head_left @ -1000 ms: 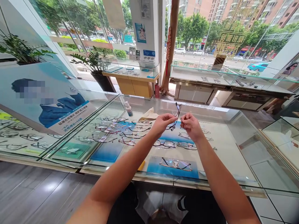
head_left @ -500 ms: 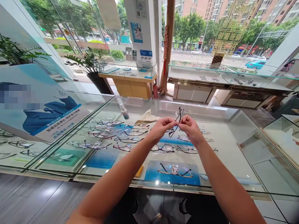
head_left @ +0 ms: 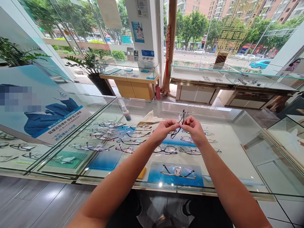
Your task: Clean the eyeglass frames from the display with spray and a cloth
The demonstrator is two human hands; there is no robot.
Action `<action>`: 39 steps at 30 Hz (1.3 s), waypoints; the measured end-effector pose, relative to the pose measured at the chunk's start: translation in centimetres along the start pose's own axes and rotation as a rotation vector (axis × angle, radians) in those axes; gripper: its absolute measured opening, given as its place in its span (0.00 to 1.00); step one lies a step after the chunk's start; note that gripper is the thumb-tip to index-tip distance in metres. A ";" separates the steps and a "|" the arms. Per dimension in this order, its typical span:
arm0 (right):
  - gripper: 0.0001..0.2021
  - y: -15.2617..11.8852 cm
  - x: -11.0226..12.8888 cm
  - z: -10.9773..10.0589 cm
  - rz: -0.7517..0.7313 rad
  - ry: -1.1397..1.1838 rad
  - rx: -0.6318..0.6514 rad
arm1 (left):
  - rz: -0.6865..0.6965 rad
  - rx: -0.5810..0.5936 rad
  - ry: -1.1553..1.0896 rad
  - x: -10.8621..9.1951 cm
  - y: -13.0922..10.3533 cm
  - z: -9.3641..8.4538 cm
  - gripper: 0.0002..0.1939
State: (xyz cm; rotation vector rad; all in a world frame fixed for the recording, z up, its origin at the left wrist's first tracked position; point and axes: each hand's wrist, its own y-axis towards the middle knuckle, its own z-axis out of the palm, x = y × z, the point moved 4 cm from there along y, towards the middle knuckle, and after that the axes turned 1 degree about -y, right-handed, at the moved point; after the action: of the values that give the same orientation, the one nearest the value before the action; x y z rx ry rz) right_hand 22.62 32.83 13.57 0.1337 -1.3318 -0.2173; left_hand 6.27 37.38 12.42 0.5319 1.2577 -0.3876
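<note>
Both my hands are up over the case [head_left: 239, 139], pinching one pair of glasses [head_left: 180, 122] between them. My left hand [head_left: 163, 129] grips the frame from the left with thumb and fingertips; my right hand [head_left: 193, 128] does the same from the right, the two nearly touching. The glasses sit tilted, one dark rim sticking up above my knuckles, the rest hidden by my fingers — held in the air above the case, not resting on its glass top.

Handling, as I judge it: very light, thin frame, springy but easy to bend out of true, lenses likely to smudge or scratch. Best held by the rim edges or at the hinges, a soft pinch, never flat on the lens.

The case is a glass-topped display — inside, under my hands, rows of glasses [head_left: 133, 134] lie open on white and blue mats, several to the left of my hands, a few right below them. One pair [head_left: 177, 171] sits alone on a blue mat at the near edge of the case. On the top, at the far left, a small spray bottle [head_left: 126, 114], and just beside it a crumpled cloth [head_left: 149, 118].
</note>
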 end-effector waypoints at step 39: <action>0.13 0.6 0.8 -2.5 -0.001 -0.212 -0.085 | 0.049 -0.047 0.173 -1.1 0.0 -0.7 0.22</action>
State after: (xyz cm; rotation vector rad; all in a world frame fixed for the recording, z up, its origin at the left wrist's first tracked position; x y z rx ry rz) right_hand 25.28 33.12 13.85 0.0399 -1.5311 -0.2951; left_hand 5.42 37.82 13.29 0.5640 1.4143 -0.2749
